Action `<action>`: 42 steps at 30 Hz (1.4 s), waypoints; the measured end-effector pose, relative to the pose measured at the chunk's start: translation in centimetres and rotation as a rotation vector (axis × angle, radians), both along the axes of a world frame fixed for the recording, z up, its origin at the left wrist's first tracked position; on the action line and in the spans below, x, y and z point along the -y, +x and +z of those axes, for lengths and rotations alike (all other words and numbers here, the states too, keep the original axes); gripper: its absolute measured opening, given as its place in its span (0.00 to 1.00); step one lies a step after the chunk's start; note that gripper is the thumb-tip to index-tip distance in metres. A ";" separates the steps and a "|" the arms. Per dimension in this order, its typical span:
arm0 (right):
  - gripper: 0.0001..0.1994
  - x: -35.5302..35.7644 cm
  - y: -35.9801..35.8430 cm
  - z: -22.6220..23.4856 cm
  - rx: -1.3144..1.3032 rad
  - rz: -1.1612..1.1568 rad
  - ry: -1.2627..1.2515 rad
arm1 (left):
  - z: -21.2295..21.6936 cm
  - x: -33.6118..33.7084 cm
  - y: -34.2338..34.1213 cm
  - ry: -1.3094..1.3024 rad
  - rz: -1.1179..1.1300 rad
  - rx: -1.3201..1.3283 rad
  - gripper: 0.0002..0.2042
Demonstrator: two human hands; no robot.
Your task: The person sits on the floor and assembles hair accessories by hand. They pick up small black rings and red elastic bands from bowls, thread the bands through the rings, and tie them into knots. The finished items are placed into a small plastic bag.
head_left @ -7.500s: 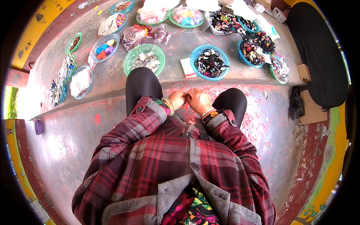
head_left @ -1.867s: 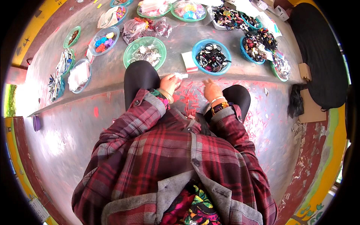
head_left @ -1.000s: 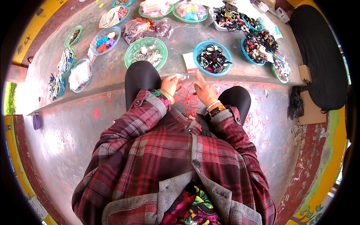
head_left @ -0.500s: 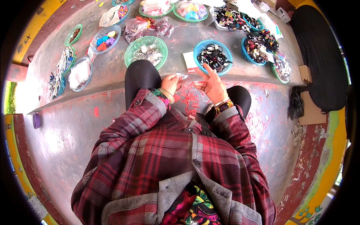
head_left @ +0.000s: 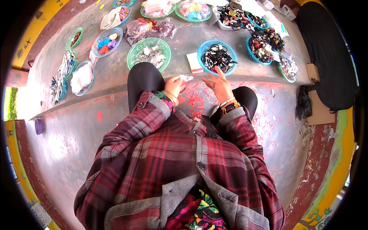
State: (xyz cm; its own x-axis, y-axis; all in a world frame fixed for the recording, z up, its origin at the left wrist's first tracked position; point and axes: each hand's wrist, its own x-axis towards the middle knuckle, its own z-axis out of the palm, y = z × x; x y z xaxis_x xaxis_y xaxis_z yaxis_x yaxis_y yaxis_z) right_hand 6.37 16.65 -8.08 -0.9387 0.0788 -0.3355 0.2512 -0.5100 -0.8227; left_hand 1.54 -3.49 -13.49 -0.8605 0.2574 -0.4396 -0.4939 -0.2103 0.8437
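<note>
Between my knees, my left hand [head_left: 174,86] pinches a small clear plastic packet [head_left: 186,78] that sticks out past the fingertips. What lies inside the packet is too small to make out. My right hand [head_left: 222,90] hovers a little to the right of it, fingers apart and nothing visible in them. Just beyond that hand stands a blue basket [head_left: 201,46] of black hair ties [head_left: 219,57], some with pale pieces. A white card with a red stripe [head_left: 194,63] lies beside the basket. Past my left knee sits a green basket [head_left: 131,57] with small clear packets [head_left: 152,56].
A raised concrete ledge [head_left: 180,38] runs across in front of me. Bagged dark red items [head_left: 143,30], a bowl of colourful pieces [head_left: 99,49] and several more baskets stand on it. Red scraps [head_left: 195,101] litter the floor. A purple container [head_left: 38,127] is at far left.
My right hand has turned slightly, its fingers shifting right and less widely spread. The packet in my left hand shows more plainly. The view has moved slightly.
</note>
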 end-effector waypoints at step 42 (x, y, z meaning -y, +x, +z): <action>0.07 2.3 0.8 0.2 -0.001 0.097 0.240 | 5.1 -0.5 0.9 0.145 -0.300 0.016 0.10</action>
State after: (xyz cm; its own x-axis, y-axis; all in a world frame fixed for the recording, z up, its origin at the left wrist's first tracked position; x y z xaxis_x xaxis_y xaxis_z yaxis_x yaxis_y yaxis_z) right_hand 7.16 14.37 -7.85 -0.9460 0.0661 -0.3175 0.2887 -0.2738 -0.9174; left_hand 2.48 -2.99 -8.40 -0.7301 0.5592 -0.3927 -0.5652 -0.1711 0.8070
